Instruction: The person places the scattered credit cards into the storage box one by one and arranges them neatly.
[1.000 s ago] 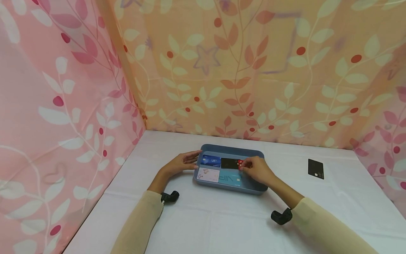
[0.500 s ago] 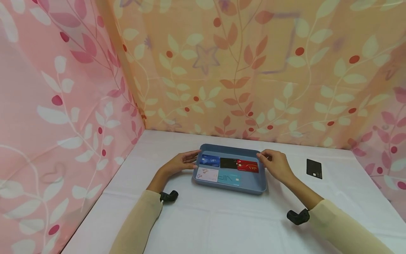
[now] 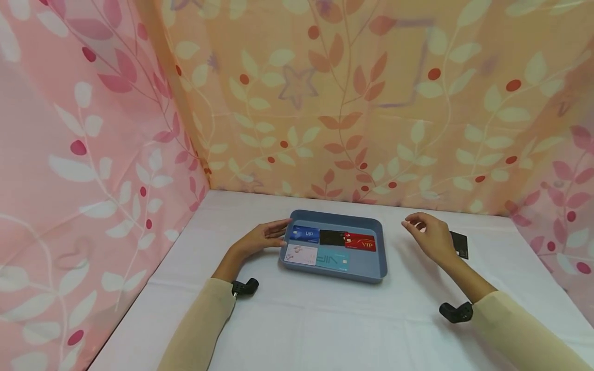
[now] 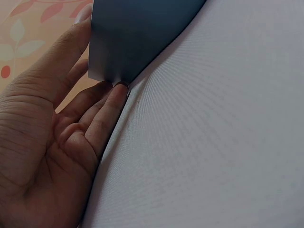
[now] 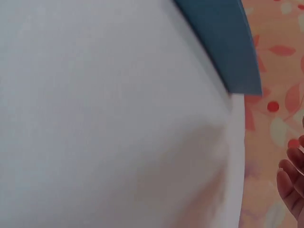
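Observation:
A blue-grey tray (image 3: 378, 263) lies on the white table with several cards in it. Its back row has a blue VIP card (image 3: 305, 234), a black card (image 3: 331, 237) and a red VIP card (image 3: 360, 241). In front are a pale patterned card (image 3: 300, 254) and a light-blue card (image 3: 332, 259). My left hand (image 3: 259, 240) touches the tray's left end with extended fingers; the left wrist view shows fingertips against the tray wall (image 4: 137, 33). My right hand (image 3: 431, 238), holding nothing, hovers right of the tray, its fingers loosely bent. Behind it, another black card (image 3: 460, 244) is partly hidden.
A white cloth covers the table (image 3: 325, 324). An orange leaf-patterned curtain (image 3: 343, 103) stands along the back, with a pink curtain (image 3: 106, 154) on the left. Each wrist carries a small black camera.
My right hand has let go of the red VIP card in the tray and moved right, over the tray's rim, towards the loose black card. The left hand has stayed at the tray.

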Demonstrator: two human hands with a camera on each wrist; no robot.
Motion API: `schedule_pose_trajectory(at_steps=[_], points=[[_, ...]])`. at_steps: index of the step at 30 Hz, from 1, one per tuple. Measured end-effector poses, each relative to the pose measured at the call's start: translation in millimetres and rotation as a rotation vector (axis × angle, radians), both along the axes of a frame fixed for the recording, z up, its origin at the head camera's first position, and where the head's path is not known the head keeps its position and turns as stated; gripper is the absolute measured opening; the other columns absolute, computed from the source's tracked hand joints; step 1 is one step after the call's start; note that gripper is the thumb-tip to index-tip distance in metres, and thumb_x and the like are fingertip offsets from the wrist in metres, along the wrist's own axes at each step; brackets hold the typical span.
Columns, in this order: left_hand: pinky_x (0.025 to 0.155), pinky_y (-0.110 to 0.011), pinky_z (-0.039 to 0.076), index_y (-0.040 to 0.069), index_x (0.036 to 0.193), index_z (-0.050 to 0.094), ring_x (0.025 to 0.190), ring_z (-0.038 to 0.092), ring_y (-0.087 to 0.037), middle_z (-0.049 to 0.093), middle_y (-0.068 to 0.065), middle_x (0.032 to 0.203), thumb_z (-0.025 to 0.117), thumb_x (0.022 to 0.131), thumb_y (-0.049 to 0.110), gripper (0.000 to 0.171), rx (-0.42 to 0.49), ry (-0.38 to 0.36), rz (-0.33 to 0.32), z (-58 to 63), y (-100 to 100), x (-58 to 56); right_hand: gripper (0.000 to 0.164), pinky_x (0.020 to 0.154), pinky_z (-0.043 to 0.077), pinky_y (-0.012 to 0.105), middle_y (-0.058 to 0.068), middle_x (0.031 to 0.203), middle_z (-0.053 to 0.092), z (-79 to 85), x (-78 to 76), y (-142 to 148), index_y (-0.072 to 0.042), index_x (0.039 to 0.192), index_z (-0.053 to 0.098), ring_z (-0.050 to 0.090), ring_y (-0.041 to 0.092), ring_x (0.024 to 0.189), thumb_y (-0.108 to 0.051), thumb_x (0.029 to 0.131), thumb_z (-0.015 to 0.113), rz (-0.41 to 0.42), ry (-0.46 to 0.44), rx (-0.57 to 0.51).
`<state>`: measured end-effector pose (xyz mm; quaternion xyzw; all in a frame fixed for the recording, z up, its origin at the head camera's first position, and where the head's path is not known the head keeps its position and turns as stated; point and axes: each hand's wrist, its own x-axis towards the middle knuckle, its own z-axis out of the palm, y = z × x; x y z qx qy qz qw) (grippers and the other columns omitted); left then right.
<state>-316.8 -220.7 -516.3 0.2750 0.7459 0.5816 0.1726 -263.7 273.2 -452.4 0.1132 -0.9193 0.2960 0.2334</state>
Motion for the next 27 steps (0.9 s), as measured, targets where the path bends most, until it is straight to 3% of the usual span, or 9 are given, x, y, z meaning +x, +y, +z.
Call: schedule_pose_trajectory(at_steps=[7,18,27], points=[[0.117,-0.037,0.034,0.017,0.157,0.041,0.147,0.038,-0.025,0.037,-0.006,0.162,0.077,0.092,0.013,0.075,0.002,-0.006,0.004,-0.1,0,0.2,0.029,0.067,0.047,0.033,0.016,0.096,0.072,-5.2,-4.2,38,-0.002,0.111,0.07,0.067,0.033,0.084,-0.023,0.092,0.077,-0.05,-0.008,0.032],[0.116,-0.035,0.036,0.021,0.157,0.042,0.146,0.04,-0.022,0.039,-0.003,0.161,0.079,0.091,0.017,0.075,-0.02,-0.01,0.026,1.1,0,2.0,0.047,0.08,0.051,0.059,0.029,0.117,0.066,-5.8,-9.6,88,0.004,0.123,0.064,0.063,0.045,0.101,-0.033,0.095,0.074,-0.048,-0.19,0.113],[0.116,-0.039,0.036,0.016,0.158,0.038,0.146,0.04,-0.025,0.036,-0.007,0.163,0.077,0.092,0.016,0.076,-0.028,-0.008,0.018,1.9,1,2.1,0.054,0.082,0.05,0.064,0.034,0.121,0.062,-13.6,-9.6,120,0.007,0.126,0.06,0.06,0.05,0.103,-0.033,0.093,0.076,-0.032,-0.284,0.162]])
